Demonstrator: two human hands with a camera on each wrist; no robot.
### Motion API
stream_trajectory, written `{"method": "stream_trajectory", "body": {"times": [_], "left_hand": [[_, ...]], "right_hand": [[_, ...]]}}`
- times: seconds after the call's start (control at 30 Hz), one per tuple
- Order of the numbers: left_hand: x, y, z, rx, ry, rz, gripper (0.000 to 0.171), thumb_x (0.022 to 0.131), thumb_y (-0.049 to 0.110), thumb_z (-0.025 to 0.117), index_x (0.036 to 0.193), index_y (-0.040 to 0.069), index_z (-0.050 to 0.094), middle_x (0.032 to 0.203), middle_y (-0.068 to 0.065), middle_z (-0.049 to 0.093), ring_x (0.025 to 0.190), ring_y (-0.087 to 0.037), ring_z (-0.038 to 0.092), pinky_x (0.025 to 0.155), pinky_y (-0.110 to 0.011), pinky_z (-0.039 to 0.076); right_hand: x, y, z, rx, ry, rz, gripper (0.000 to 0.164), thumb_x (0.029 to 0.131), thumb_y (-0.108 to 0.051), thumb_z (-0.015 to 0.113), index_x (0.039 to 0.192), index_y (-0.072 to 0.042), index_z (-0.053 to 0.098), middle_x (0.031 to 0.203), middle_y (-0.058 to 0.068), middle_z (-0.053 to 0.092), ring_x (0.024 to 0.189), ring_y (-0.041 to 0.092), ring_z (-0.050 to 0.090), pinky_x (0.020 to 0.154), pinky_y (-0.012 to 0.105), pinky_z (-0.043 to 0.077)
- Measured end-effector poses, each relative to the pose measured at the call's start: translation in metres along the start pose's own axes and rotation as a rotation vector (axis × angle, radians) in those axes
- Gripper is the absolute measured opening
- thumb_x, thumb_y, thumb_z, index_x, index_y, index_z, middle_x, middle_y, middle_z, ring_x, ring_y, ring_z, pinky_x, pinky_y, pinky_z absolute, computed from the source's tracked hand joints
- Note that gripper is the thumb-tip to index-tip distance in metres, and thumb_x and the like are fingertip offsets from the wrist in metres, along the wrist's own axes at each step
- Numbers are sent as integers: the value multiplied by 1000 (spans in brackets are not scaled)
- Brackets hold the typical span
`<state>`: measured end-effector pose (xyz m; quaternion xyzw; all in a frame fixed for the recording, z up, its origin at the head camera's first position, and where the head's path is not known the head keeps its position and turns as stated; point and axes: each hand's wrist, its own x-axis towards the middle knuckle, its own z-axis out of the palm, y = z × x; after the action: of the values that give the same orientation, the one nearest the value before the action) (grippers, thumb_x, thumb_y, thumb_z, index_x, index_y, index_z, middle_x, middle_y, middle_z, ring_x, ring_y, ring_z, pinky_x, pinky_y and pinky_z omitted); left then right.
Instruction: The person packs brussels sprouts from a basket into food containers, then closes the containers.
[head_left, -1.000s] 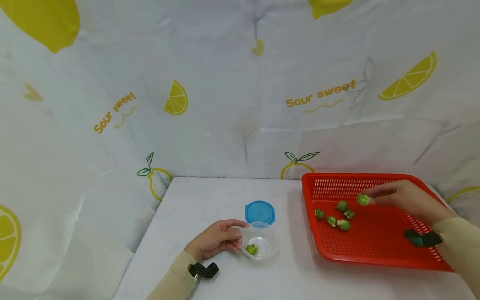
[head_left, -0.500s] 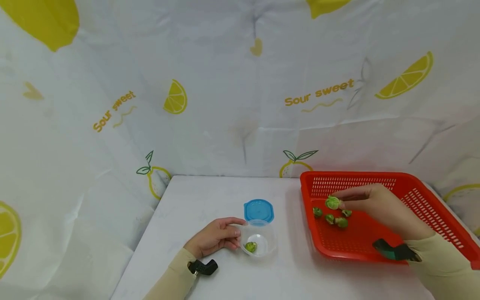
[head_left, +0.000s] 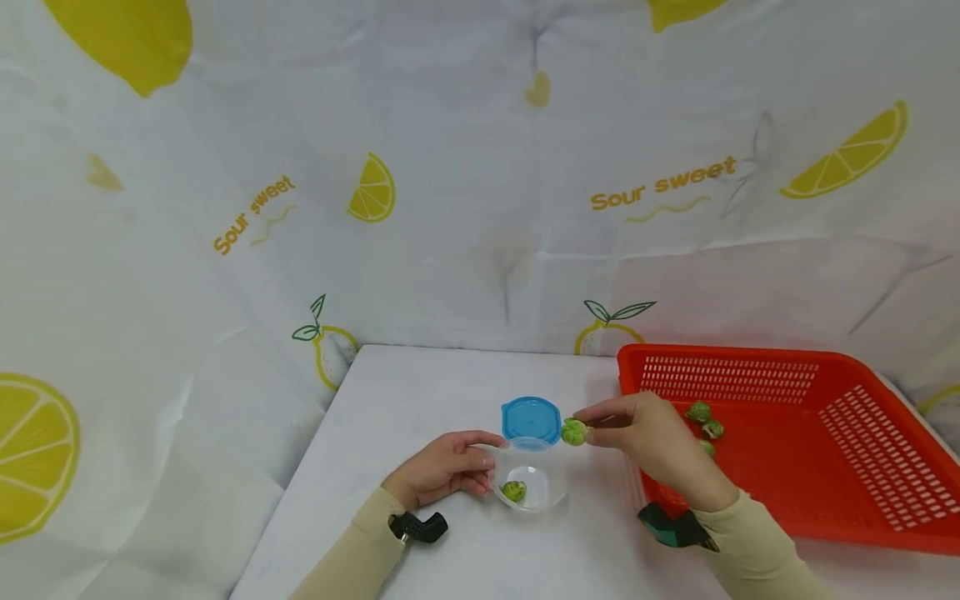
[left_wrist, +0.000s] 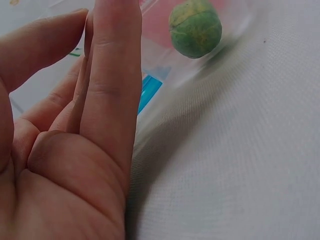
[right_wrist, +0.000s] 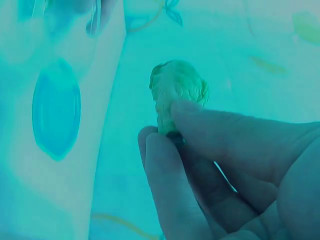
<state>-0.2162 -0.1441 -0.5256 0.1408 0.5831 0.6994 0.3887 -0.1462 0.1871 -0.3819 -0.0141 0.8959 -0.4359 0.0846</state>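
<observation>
A clear bowl (head_left: 537, 482) stands on the white table (head_left: 420, 392), and inside it, toward its left side, lies one green sprout (head_left: 513, 491). The person's left hand (head_left: 444, 468) grips the bowl at its left side, the thumb drawn in close to the fingers with the bowl's edge between them. Just behind the bowl a blue lid (head_left: 531, 418) lies flat, its near part showing past the bowl's far rim. The other container, a red basket (head_left: 795, 475) with slotted walls, sits at the right side of the table; three loose sprouts (head_left: 698, 411) can be seen in its left part, though the right hand and forearm cover some of that side, so there may be more. The right hand (head_left: 660, 437) pinches a held sprout (head_left: 574, 432) between thumb and fingers, closed down to its width, in front of the basket's left side and near the lid's right edge in the head view. Counted up, that is five sprouts in sight, one bowl, one lid and one basket. Two dark wrist mounts (head_left: 417, 527), one on each sleeve, show below the hands, and behind everything hangs a lemon-printed cloth (head_left: 450, 167).
</observation>
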Motion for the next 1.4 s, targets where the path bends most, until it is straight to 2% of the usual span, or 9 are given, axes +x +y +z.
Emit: {"method": "stream_trajectory", "body": {"times": [0.27,0.6,0.8,1.2,1.4], "left_hand": [[0,-2,-3,-14,-1,-5,50,107,17,69,155,8,55,96,-3,74,83,-12,77,82,-26,67],[5,-2,-3,-20,-17,8,44,110,11,62,154,5,55,95,-2,73,82,-11,76,80,-24,66],[3,-2,-2,-28,-27,4,47,109,13,64,155,6,54,96,-2,74,82,-10,75,80,-24,66],[5,-3,-3,-30,-42,18,48,108,13,66,154,5,55,96,-1,75,82,-10,76,80,-25,67],[2,-1,-2,-34,-30,14,50,107,14,68,154,5,54,96,-1,75,82,-11,77,80,-24,67]], "right_hand": [[10,-9,48,72,-10,-29,18,95,-12,84,113,-16,86,110,1,82,95,18,72,88,40,67],[16,-7,79,68,28,-45,15,91,-10,87,103,-20,88,100,-4,81,93,15,73,86,39,66],[19,-5,88,44,19,-36,16,90,-10,88,101,-21,88,98,-5,77,90,13,69,81,38,67],[21,-2,93,20,19,-47,18,90,-5,87,101,-19,88,98,-4,80,89,13,70,80,38,68],[23,-3,98,7,15,-61,19,91,-4,85,106,-15,87,100,-2,80,92,14,71,83,40,68]]}}
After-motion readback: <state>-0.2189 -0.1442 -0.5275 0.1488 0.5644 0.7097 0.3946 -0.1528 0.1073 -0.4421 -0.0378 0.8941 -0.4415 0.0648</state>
